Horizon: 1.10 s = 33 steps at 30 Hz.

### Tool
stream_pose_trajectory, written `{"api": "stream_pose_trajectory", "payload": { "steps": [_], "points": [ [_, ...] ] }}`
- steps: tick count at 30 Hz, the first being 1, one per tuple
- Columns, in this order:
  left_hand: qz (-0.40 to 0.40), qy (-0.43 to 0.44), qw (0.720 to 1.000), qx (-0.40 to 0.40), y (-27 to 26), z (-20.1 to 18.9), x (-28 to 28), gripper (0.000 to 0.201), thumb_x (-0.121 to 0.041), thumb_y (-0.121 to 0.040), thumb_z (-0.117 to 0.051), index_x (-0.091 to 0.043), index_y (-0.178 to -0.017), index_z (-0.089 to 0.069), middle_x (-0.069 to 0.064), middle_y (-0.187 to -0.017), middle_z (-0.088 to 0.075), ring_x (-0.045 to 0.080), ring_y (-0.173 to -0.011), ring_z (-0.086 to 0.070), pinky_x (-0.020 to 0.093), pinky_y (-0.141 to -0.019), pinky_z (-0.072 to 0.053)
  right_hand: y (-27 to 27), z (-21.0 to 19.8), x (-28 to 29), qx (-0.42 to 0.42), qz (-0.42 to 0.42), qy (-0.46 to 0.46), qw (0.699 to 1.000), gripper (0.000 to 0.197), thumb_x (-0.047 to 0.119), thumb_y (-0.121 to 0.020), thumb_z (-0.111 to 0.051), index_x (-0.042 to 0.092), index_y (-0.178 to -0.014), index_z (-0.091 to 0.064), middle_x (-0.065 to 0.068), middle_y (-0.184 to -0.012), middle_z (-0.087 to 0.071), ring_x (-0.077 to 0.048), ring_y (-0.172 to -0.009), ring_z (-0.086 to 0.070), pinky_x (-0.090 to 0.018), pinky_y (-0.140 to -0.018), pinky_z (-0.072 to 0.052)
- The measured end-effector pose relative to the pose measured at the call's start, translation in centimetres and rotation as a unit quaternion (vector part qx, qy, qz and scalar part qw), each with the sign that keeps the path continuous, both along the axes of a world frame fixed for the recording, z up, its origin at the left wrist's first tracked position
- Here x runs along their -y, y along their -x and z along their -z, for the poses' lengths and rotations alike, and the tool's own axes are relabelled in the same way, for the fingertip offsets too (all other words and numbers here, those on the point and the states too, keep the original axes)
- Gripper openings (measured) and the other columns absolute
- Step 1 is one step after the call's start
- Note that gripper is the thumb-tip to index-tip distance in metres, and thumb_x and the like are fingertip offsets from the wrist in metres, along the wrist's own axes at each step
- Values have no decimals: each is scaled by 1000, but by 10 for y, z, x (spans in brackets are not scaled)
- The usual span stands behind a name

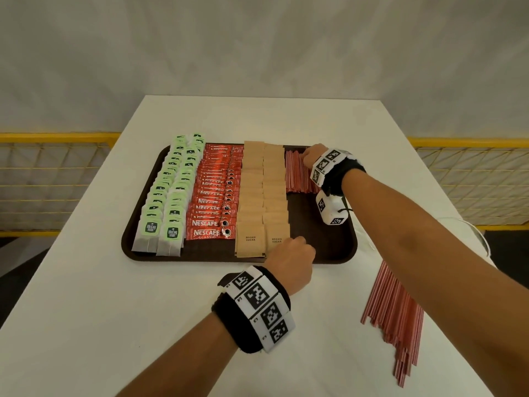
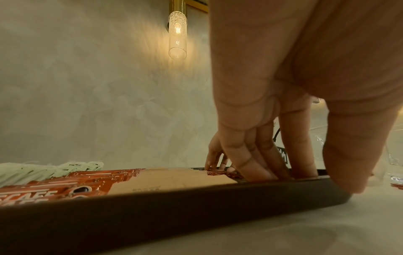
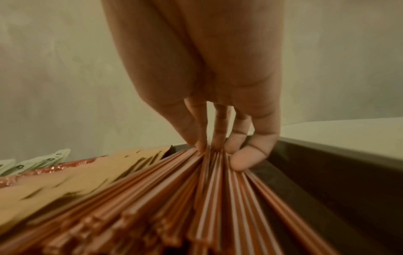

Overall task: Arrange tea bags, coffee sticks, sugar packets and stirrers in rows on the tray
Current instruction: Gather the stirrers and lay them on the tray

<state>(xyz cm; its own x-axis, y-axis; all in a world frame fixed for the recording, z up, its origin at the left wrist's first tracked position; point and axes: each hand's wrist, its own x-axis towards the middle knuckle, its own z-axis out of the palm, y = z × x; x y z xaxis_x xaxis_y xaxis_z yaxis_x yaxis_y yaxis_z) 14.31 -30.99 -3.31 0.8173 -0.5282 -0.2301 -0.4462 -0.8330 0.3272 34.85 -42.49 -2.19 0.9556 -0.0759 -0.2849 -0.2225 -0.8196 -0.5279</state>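
Observation:
A dark brown tray (image 1: pixel 329 247) holds green tea bags (image 1: pixel 169 190) in two rows at the left, then red coffee sticks (image 1: pixel 214 196), then brown sugar packets (image 1: pixel 263 196) in two rows. Red stirrers (image 1: pixel 297 176) lie at the tray's far right. My right hand (image 1: pixel 312 156) touches their far ends; in the right wrist view its fingertips (image 3: pixel 200 146) press down on the stirrers (image 3: pixel 207 198). My left hand (image 1: pixel 297 247) holds the tray's near rim (image 2: pixel 174 207), fingers (image 2: pixel 261 169) inside and thumb outside on the table.
A loose pile of red stirrers (image 1: pixel 398 313) lies on the white table (image 1: pixel 86 310) near its right edge. The tray's near right corner is bare. Yellow railings (image 1: pixel 57 167) stand beyond both sides of the table. A white cable (image 1: pixel 481 233) trails at the right.

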Motion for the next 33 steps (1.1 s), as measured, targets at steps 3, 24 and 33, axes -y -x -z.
{"api": "stream_pose_trajectory", "payload": {
  "steps": [3, 24, 33],
  "points": [
    [-1, 3, 1000, -3, -1, -1, 0, 26, -11, -97, -41, -4, -117, -56, 13, -118, -51, 25, -108, -50, 30, -83, -41, 3, 0, 0, 12, -8, 33, 999, 37, 19, -91, -53, 4, -125, -57, -17, -128, -56, -32, -119, -53, -39, -99, -44],
    [-15, 4, 999, -30, -1, -4, 1, 30, -16, -97, -45, -4, -122, -56, 14, -122, -49, 27, -114, -48, 34, -91, -42, 45, -16, -7, -167, -149, 93, 970, 12, 7, -87, -61, 2, -78, -66, -5, -67, -62, -13, -61, -59, -22, -60, -50],
    [-19, 1, 999, -39, 1, -6, 1, 33, -18, -96, -44, -4, -124, -55, 14, -122, -49, 28, -116, -48, 36, -95, -42, 58, -14, -17, -57, -171, 192, 965, 28, 11, -94, -49, -2, -116, -60, -16, -116, -63, -29, -106, -61, -34, -91, -51]
  ]
}}
